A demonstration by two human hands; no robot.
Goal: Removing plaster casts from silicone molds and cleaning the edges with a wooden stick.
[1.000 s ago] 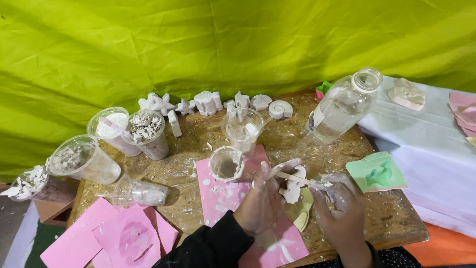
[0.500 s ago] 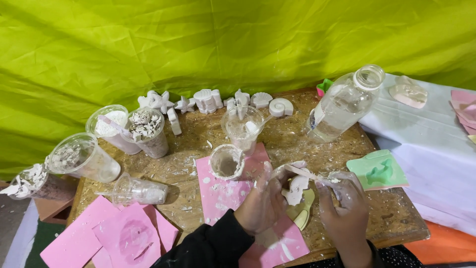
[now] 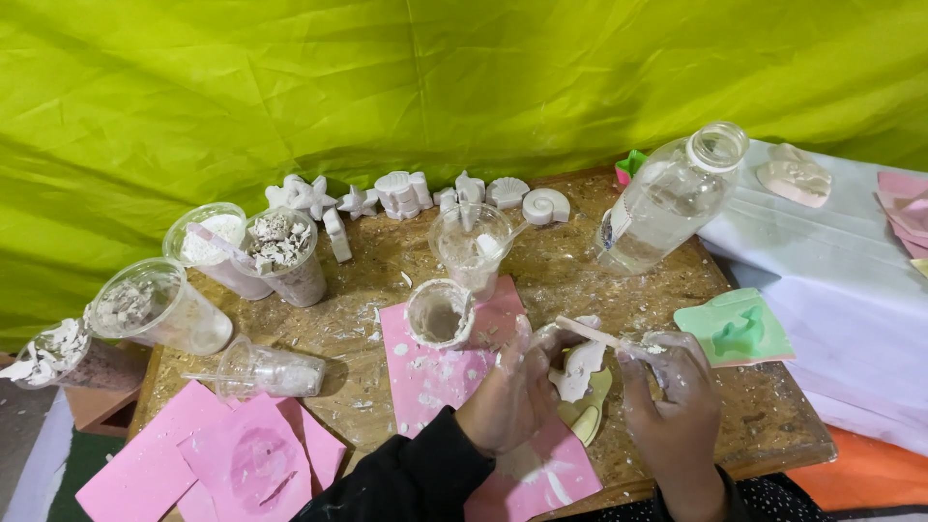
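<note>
A person's two hands, dusted with white plaster, work over a wooden table (image 3: 667,290) backed by a bright green cloth (image 3: 435,87). The left hand (image 3: 512,391) has its fingers curled around a white plaster cast (image 3: 580,367), pinching it near its top edge. The cast sits between the two hands, just right of the left fingertips. Directly under it, touching the table, lies a pale yellow mould (image 3: 587,418). The right hand (image 3: 672,387) is clenched on a thin wooden stick (image 3: 592,333), which slants up and left from its fingers, passing just above the cast toward the left thumb.

Under the left hand lies a pink sheet (image 3: 435,372) spattered with white. On that sheet, just beyond the left fingertips, stands a small plastic cup (image 3: 440,313) coated in plaster. Farther beyond, a clear cup (image 3: 472,244) holds white bits. Well past the right fingers leans a clear plastic bottle (image 3: 667,198). Just right of the right hand rests a green mould (image 3: 737,329) with a fish-like shape.

Far left of the hands stand several cups of plaster scraps (image 3: 282,253), and one clear cup lies on its side (image 3: 266,370). A row of white shell and star figures (image 3: 406,195) lines the far edge of the table. More pink moulds (image 3: 246,459) lie at the near left corner.
</note>
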